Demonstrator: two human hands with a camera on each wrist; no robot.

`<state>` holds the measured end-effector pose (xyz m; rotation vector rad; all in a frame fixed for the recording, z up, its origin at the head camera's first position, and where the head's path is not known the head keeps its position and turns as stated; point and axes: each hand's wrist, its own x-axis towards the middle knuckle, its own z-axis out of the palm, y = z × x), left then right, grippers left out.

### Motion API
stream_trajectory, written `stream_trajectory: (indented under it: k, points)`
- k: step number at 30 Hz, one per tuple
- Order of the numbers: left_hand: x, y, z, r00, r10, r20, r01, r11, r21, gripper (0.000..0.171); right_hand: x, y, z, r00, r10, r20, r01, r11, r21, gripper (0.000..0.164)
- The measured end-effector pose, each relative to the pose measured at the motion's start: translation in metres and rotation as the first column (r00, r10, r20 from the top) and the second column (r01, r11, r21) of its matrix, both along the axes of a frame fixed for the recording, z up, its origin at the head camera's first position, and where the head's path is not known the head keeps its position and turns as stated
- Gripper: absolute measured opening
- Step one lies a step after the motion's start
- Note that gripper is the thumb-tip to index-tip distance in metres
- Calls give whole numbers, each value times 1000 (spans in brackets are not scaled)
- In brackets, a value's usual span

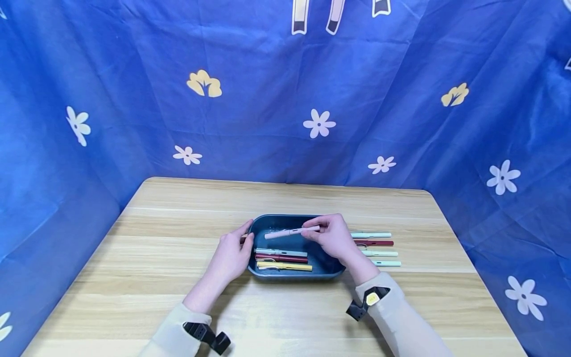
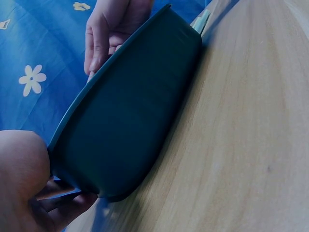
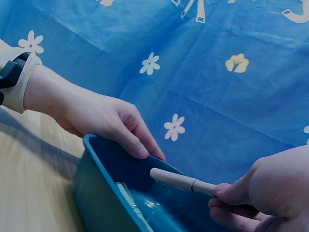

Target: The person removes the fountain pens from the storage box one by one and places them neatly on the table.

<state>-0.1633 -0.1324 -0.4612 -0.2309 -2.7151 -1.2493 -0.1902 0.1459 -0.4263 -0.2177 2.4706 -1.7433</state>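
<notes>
A dark teal rectangular plastic box (image 1: pixel 294 276) stands on the table. My left hand (image 1: pixel 229 254) grips its left end, the thumb over the rim and the fingers outside. Above the box's inside, my right hand (image 1: pixel 332 239) pinches a pale pink pen (image 3: pixel 174 180) near one end; the pen's other end points left. Side by side on the box floor lie a light blue pen (image 1: pixel 287 253), a dark red pen (image 1: pixel 285 259) and a yellow pen (image 1: pixel 290 267). From the left wrist, the box's outer side (image 2: pixel 125 106) hides what is inside.
To the right of the box, a dark red pen (image 1: pixel 376 243) and several pale green pens, one of them nearest the front (image 1: pixel 387 263), lie on the wooden table (image 1: pixel 178 277). A blue patterned curtain (image 1: pixel 250 124) hangs behind and at both sides.
</notes>
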Motion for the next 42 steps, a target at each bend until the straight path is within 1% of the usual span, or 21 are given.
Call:
stream_trajectory:
  k: [4, 10, 18, 21, 26, 30, 33, 38, 42]
  points:
    - [0, 0, 0, 1000, 5, -2, -5, 1000, -8, 46, 0, 7, 3, 1000, -9, -4, 9, 999, -35, 11]
    - [1, 0, 1, 1000, 4, 3, -4, 1000, -9, 46, 2, 17, 7, 1000, 0, -27, -1, 999, -43, 18]
    - [1, 0, 0, 1000, 0, 6, 0, 1000, -14, 47, 6, 26, 10, 999, 4, -40, -7, 997, -79, 14]
    - [1, 0, 1, 1000, 3, 5, -3, 1000, -15, 47, 8, 29, 11, 999, 5, -38, -8, 997, -83, 16]
    - [2, 0, 2, 1000, 1, 22, -1, 1000, -8, 48, 13, 38, 13, 999, -2, -44, -1, 997, -75, 19]
    - [2, 1, 3, 999, 1, 43, -1, 1000, 1, 48, 18, 48, 14, 998, -12, -66, 8, 998, -63, 18]
    - [2, 1, 3, 999, 0, 48, 0, 1000, 0, 48, 23, 55, 15, 997, -22, -76, 18, 998, -56, 17]
    - [3, 1, 1, 998, 1, 58, -1, 1000, 2, 48, 32, 67, 18, 997, -38, -69, 35, 998, -43, 20]
    - [3, 1, 0, 999, 4, 49, -4, 1000, 1, 48, 36, 76, 20, 995, -39, -87, 35, 998, -47, 21]
